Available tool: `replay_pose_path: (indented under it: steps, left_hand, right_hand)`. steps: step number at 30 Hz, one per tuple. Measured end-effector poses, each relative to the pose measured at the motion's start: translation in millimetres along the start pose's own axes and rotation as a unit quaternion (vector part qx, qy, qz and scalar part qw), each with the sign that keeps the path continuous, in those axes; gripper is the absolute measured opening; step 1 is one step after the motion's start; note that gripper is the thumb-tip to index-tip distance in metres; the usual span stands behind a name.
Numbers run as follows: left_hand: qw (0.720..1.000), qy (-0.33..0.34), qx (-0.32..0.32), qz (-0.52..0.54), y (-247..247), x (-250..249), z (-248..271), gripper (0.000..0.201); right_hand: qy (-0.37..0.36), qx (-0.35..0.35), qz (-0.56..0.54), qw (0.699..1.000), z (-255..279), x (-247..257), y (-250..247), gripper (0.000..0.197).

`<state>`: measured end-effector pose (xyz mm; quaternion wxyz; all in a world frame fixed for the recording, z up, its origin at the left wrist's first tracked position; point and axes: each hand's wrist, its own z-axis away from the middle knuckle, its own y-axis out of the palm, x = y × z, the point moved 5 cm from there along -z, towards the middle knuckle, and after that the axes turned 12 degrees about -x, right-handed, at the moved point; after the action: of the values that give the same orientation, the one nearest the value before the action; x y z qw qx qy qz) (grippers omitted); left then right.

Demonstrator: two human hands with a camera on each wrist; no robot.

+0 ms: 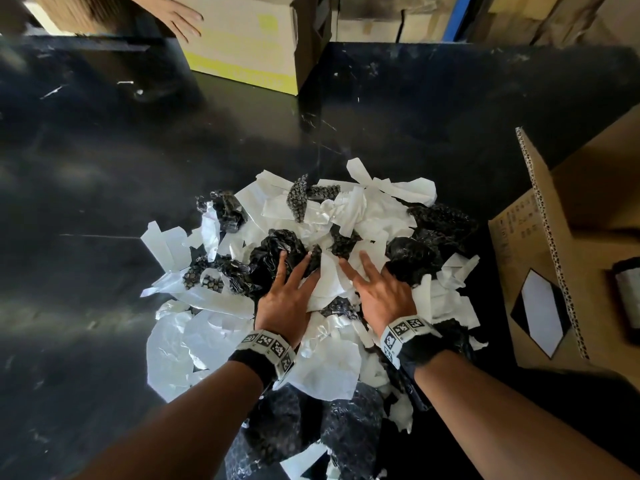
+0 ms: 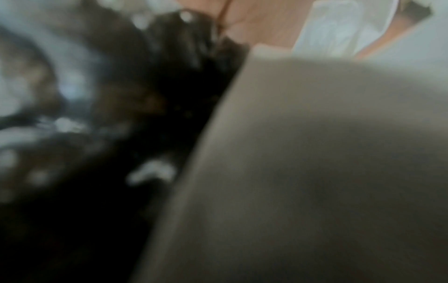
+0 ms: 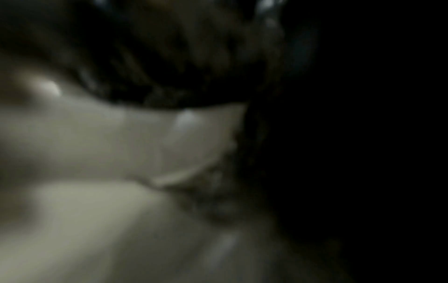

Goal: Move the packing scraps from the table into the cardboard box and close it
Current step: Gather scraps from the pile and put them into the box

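A heap of packing scraps lies on the black table (image 1: 138, 168): torn white paper (image 1: 346, 209) mixed with crumpled black bubble wrap (image 1: 412, 258). Both my hands lie on top of the heap's middle. My left hand (image 1: 291, 275) has straight fingers whose tips press into a black crumpled wad. My right hand (image 1: 369, 284) rests spread on white paper, beside a black wad. The open cardboard box (image 1: 540, 271) stands at the right, its flap raised toward the heap. Both wrist views are blurred, showing only pale paper (image 2: 315, 153) and dark wrap (image 3: 181, 57).
At the table's far edge stands a white and yellow carton (image 1: 249, 39), with another person's hand (image 1: 181, 15) resting on it. More cartons are stacked behind the table. A dark object (image 1: 627, 296) lies inside the cardboard box.
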<state>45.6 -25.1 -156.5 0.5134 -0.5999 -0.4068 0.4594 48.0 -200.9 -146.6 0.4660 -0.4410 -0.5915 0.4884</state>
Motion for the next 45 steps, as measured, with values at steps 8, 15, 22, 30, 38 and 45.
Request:
replay_pose_path:
  steps: [8, 15, 22, 30, 38, 45]
  left_hand:
    - [0.998, 0.0, -0.048, 0.04, -16.4, -1.1, 2.1, 0.092]
    - [0.993, -0.003, -0.082, 0.083, -77.4, -1.2, 3.2, 0.095]
    - [0.981, 0.019, -0.172, 0.089, -168.2, 0.7, -4.1, 0.088]
    - [0.963, 0.059, -0.241, 0.104, -286.3, -33.0, -11.8, 0.078]
    - [0.944, 0.118, -0.285, 0.121, -356.2, -155.1, -48.9, 0.079]
    - [0.931, 0.166, -0.29, 0.15, -357.6, -321.2, -70.3, 0.074]
  right_hand:
    - [-0.019, -0.115, -0.038, 0.992, 0.1, 3.5, -17.0, 0.077]
    - [-0.015, -0.166, -0.072, 0.983, -6.3, 14.9, -67.8, 0.071]
    - [0.004, -0.207, -0.09, 0.974, -13.0, 37.2, -152.2, 0.081]
    - [0.005, -0.293, -0.071, 0.953, -10.7, 37.9, -273.1, 0.078]
    - [0.041, -0.359, -0.012, 0.932, 23.2, -55.5, -386.9, 0.068]
    - [0.09, -0.352, 0.037, 0.931, 86.5, -193.2, -438.7, 0.056]
